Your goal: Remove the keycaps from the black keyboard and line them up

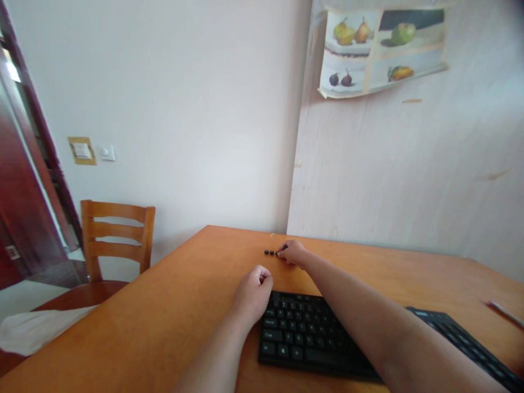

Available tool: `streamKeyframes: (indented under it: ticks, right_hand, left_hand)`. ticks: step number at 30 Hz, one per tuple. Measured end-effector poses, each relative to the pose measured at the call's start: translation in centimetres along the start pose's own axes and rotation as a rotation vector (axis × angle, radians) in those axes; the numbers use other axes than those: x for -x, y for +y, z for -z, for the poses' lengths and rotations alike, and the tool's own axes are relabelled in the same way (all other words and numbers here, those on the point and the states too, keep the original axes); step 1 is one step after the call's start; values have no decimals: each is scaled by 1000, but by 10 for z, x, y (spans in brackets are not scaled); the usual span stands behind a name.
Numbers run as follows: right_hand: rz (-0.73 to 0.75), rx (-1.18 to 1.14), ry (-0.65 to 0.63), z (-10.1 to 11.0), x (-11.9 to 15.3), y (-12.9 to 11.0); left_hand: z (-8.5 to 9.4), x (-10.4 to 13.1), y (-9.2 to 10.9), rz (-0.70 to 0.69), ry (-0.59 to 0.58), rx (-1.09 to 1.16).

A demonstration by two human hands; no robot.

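Observation:
A black keyboard (pixel 292 327) lies on the wooden table in front of me, its right part covered by my right forearm. My left hand (pixel 252 292) rests at its upper left corner with the fingers curled in. Whatever may be inside those fingers is hidden. Further back, my right hand (pixel 293 252) reaches down to the tabletop, fingertips pinched on a small black keycap (pixel 283 248). Just left of those fingertips, small black keycaps (pixel 269 252) sit in a short row, apart from the keyboard.
A second black keyboard (pixel 462 333) lies to the right, near a thin pen-like stick (pixel 505 314). The wooden table (pixel 184 295) meets the wall at the back. A wooden chair (pixel 118 229) stands at the left, with white cloth (pixel 45 325) by its seat.

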State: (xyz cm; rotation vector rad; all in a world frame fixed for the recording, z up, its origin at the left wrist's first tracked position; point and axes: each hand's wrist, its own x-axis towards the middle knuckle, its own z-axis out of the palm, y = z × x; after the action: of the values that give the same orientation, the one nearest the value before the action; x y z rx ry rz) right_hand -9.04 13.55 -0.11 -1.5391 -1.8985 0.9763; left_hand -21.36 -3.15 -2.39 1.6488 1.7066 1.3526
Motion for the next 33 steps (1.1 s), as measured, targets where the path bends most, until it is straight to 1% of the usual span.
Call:
streamKeyframes:
  ticks: [8,14,22,27,33]
  right_hand:
    - [13,7,19,-2,-2,4]
    - [25,15,19,-2,-5,6]
    - [32,36,12,-3,-9,10]
    - [34,35,13,-3,-7,9]
    - [22,9,35,-1,-3,5]
  left_hand:
    - [-1,0,-2,7,3,-13]
    - [-2,-1,-3,-15,9,-33]
    - [0,2,2,-2,10,-31]
    - [0,1,3,11,6,-23]
    - [0,0,2,16,-11,-72]
